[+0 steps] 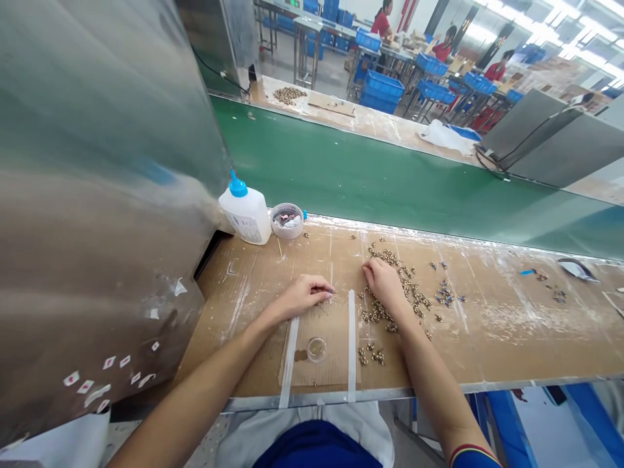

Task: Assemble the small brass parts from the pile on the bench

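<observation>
My left hand point(312, 292) is closed in a pinch over the cardboard worktop, left of the upper end of a white tape strip point(351, 344). Whatever sits at its fingertips is too small to name. My right hand point(383, 279) rests at the left edge of a spread of small brass-coloured metal parts point(414, 299), fingers bent together; what they hold, if anything, is hidden. A small round clear dish point(316, 350) lies on a taped cardboard piece point(322, 374) below my left hand. A few brass-coloured parts point(371, 355) lie apart, right of the strip.
A white bottle with blue nozzle point(246, 211) and a tape roll holding scraps point(287, 221) stand at the back left. A metal panel point(97, 195) walls the left side. Behind the worktop runs a green belt point(370, 172). Blue-marked parts point(444, 296) lie to the right.
</observation>
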The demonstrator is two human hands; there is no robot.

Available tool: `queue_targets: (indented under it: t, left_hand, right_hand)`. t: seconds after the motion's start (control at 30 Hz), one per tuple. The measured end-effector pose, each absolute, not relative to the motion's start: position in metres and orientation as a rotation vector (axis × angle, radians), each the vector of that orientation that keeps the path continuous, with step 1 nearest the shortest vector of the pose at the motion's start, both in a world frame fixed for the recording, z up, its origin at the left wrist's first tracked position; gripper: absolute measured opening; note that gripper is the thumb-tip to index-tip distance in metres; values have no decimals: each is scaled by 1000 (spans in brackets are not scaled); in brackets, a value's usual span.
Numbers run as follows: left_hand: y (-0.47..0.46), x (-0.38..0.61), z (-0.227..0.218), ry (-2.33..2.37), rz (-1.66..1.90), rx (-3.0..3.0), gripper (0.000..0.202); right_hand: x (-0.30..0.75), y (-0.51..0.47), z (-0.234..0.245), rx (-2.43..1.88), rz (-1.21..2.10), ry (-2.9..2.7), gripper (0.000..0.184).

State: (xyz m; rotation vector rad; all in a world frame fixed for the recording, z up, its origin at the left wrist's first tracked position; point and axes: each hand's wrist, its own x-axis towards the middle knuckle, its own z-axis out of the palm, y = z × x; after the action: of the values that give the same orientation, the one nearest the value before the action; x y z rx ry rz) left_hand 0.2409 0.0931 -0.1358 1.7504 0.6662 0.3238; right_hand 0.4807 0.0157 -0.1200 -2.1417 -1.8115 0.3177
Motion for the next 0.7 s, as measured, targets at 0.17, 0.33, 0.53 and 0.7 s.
queue_targets:
  t: [0.17, 0.33, 0.53, 0.7]
  left_hand:
    - [92, 242, -136, 665, 360, 1746, 18]
    - [90, 243, -136, 681, 394, 1761, 18]
    - [87, 247, -141, 704, 449, 1816, 15]
    - [84, 249, -151, 697, 502, 1973, 12]
  right_hand:
    - [479, 12, -120, -2036, 366, -1724, 14]
    - [471, 6, -118, -1859, 379, -1680, 21]
    - [466, 3, -122, -1694, 591, -1665, 31]
    - [466, 3, -129, -1572, 750, -1614, 27]
